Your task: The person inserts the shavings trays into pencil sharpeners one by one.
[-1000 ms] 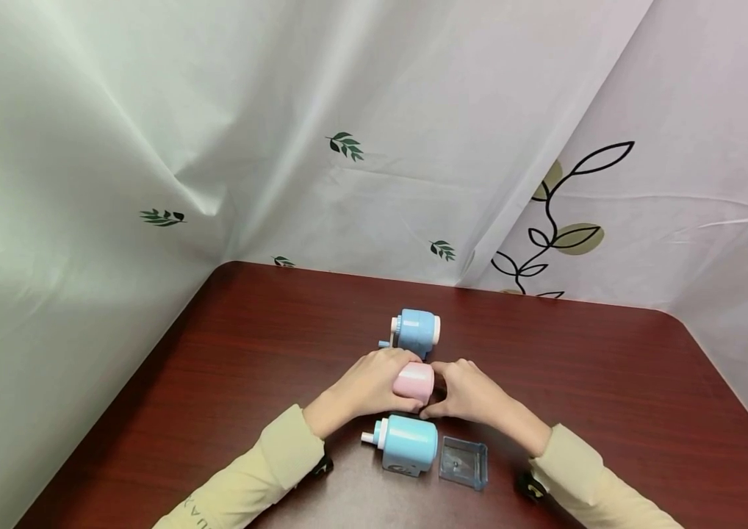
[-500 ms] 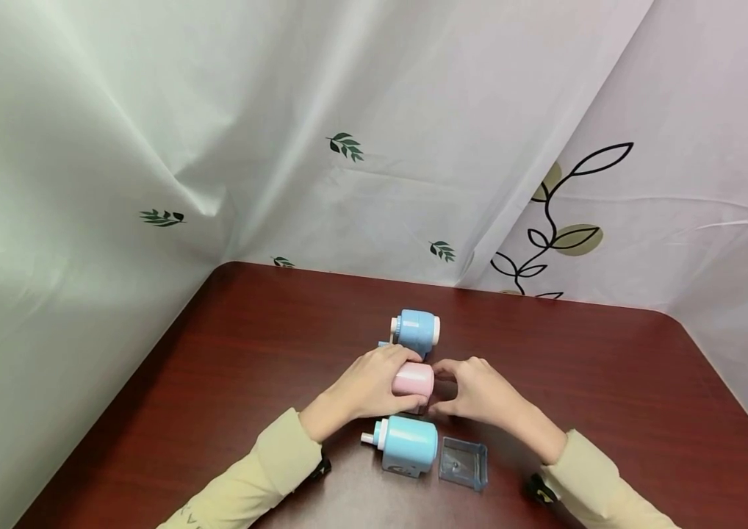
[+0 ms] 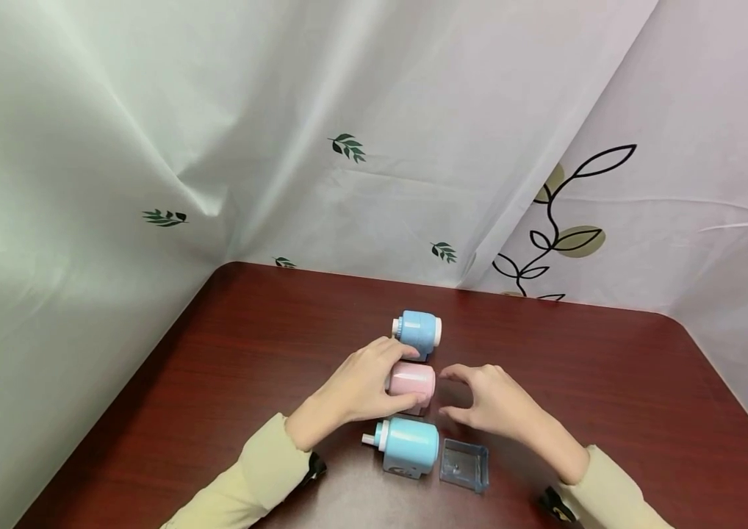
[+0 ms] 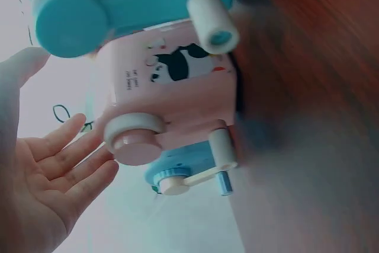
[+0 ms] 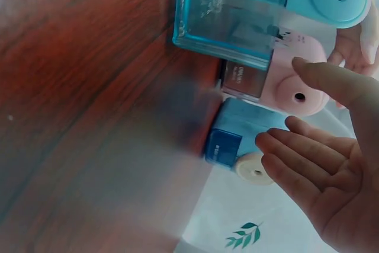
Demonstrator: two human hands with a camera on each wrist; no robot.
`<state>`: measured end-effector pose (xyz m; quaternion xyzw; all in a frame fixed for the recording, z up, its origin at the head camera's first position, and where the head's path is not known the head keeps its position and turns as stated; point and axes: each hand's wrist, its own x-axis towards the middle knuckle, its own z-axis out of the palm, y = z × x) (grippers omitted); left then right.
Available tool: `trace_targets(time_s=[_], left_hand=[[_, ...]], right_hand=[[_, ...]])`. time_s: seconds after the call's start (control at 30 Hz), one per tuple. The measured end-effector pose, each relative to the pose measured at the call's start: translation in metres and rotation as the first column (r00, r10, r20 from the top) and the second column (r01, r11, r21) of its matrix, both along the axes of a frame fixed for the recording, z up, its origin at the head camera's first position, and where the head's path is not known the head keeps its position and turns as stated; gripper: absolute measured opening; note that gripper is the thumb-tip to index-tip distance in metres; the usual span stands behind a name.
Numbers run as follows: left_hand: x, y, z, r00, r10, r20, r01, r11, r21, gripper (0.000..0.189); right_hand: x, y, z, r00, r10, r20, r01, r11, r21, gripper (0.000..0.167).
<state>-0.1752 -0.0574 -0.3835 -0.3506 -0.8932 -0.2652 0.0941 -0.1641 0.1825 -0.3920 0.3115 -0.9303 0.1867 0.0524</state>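
In the head view a pink crank pencil sharpener (image 3: 412,379) stands between my hands; the left wrist view shows a panda picture on its side (image 4: 177,63). My left hand (image 3: 357,386) lies at its crank end, fingers straight and spread with the thumb apart, close beside the body; whether the fingertips touch it I cannot tell. To its right, my right hand (image 3: 500,400) hovers with thumb and fingers apart, holding nothing. A turquoise pencil sharpener (image 3: 411,443) stands nearer, with a clear shavings drawer (image 3: 464,464) out beside it. Behind the pink one is a blue pencil sharpener (image 3: 417,330).
Everything rests on a dark red-brown wooden table (image 3: 268,323) with rounded far corners. White curtain (image 3: 268,132) with a leaf print hangs behind it and at both sides. The three sharpeners form a row running away from me.
My right hand has drawn away to the right from the pink sharpener. My left hand has loosened around it and shifted slightly left. The sharpeners stay in place.
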Motion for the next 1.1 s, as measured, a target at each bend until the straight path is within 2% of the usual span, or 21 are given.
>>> trace_targets(time_s=[0.23,0.37,0.6,0.9,1.1], left_hand=[[0.014,0.001,0.008,0.998,-0.031,-0.057,0.031,1.000,-0.008,0.053],[0.021,0.003,0.010,0.997,-0.044,-0.070,0.043,0.999,-0.023,0.056],[0.031,0.004,0.007,0.996,-0.075,-0.049,0.074,0.997,-0.017,0.057],[0.042,0.004,0.002,0.987,-0.116,-0.113,0.110,0.992,-0.056,0.053],[0.049,0.004,-0.001,0.987,-0.114,-0.112,0.106,0.992,-0.073,0.057]], right_hand=[[0.010,0.004,0.003,0.997,0.012,-0.079,-0.015,0.999,-0.030,0.044],[0.015,0.008,0.003,0.994,0.014,-0.107,-0.019,0.999,-0.038,0.046],[0.025,0.014,0.002,0.993,-0.002,-0.119,-0.002,0.999,-0.036,0.052],[0.036,0.019,0.001,0.988,0.028,-0.153,-0.035,0.999,-0.041,0.051],[0.043,0.021,-0.001,0.985,0.048,-0.169,-0.056,0.997,-0.046,0.055]])
